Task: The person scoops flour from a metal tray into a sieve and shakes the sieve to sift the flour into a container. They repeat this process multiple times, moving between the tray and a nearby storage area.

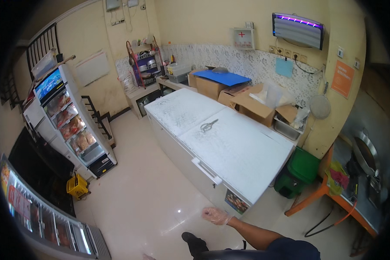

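Note:
My right hand (pixel 216 216), in a clear plastic glove, hangs above the tiled floor near the front corner of a white chest freezer (pixel 240 152). Its fingers are curled in, and no object shows in them. Only a sliver of my left hand (pixel 148 257), also gloved, shows at the bottom edge; its fingers are cut off from view. On the freezer lid lies a pair of metal scissors (pixel 209 125), close to the seam between the two lid halves. A white handle (pixel 206 171) sticks out from the lid's front edge.
Upright glass-door fridges (pixel 74 122) with packed food stand at left, beside a yellow mop bucket (pixel 77 186). Cardboard boxes (pixel 252 100) line the counter behind the freezer. At right are a green bin (pixel 297 172) and an orange-framed table (pixel 307 200) with a large wok (pixel 365 152).

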### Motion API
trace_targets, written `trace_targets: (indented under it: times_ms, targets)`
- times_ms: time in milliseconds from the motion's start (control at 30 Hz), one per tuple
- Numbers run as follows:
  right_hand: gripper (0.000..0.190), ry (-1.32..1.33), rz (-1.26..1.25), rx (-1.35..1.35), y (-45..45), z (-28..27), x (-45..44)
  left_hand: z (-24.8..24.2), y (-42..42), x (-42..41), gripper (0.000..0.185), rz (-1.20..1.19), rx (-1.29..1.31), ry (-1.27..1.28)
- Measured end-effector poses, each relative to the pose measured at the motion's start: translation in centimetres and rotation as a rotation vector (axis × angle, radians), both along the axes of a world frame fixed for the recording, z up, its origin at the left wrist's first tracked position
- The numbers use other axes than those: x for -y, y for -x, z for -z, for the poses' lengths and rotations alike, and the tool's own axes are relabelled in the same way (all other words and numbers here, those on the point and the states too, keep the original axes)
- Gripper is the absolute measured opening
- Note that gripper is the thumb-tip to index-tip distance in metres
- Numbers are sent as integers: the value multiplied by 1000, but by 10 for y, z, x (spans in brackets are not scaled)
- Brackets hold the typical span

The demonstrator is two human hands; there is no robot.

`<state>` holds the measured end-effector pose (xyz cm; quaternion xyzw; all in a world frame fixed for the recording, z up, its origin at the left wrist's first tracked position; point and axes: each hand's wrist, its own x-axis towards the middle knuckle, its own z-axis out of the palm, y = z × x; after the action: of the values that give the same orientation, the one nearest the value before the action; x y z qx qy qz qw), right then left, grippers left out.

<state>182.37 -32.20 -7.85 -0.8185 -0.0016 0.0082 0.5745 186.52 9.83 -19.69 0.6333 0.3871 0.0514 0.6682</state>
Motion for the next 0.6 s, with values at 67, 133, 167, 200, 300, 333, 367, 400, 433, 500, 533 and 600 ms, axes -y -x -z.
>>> trace_targets:
  times_ms: [67, 133, 167, 200, 300, 333, 367, 400, 433, 500, 533, 600]
  targets:
    - [26, 54, 0, -1, -43, 4, 2, 2, -44, 12, 52, 2, -18, 22]
    - [26, 78, 3, -19, -84, 10, 4, 4, -99, 23, 52, 35, -24, 30]
    - [27, 94, 8, -35, -104, 10, 7, 2, -130, 28, 52, 61, -18, 30]
    - [29, 75, 10, -79, -124, 11, 11, 2, -161, 33, 52, 83, -7, 33]
    - [30, 137, 103, 40, -179, 3, 32, -5, -260, 50, 52, 181, 81, 35]
    - [30, 98, 121, 84, -194, -1, 40, -9, -292, 57, 52, 220, 121, 30]
    - [30, 50, 150, 35, -212, -5, 51, -13, -325, 63, 52, 248, 165, 30]
    - [30, 1, 187, -1, -227, -10, 62, -18, -357, 73, 52, 277, 212, 42]
    - [27, -44, 242, -38, -242, -12, 72, -23, -391, 86, 53, 301, 258, 61]
    - [21, -155, 334, -8, -266, -11, 85, -28, -451, 111, 53, 333, 320, 113]
    - [21, -130, 399, -75, -284, -7, 92, -29, -480, 125, 53, 348, 341, 139]
    - [22, -117, 475, -62, -324, 3, 108, -23, -534, 154, 53, 377, 371, 176]
